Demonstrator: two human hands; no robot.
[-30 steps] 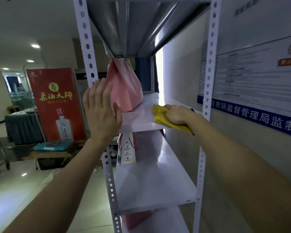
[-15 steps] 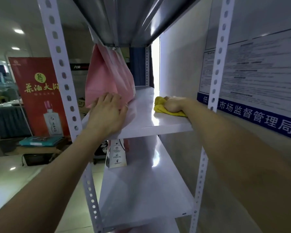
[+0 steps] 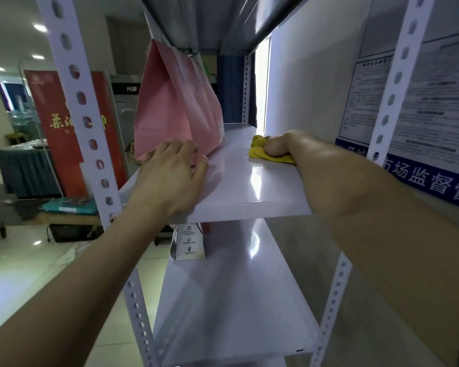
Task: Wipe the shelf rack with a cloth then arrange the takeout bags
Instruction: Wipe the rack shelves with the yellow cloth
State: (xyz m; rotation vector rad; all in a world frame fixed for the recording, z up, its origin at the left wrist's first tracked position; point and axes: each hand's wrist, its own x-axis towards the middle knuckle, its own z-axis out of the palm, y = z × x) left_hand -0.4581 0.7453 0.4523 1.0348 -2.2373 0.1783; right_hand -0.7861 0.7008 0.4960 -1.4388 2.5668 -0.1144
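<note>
- Wiping looks under way: the right hand [image 3: 277,145] is clenched on the yellow cloth [image 3: 260,153], pressed to the upper shelf [image 3: 249,192] near the wall.
- The left hand [image 3: 172,173] lies on the base of the pink bag [image 3: 175,109], which stands at the shelf's left; whether it grips is unclear.
- The lower shelf [image 3: 236,300], its small bag [image 3: 188,243] and all arranging seem left.

"市场监督管" on blue wall sign [image 3: 432,181]
</note>
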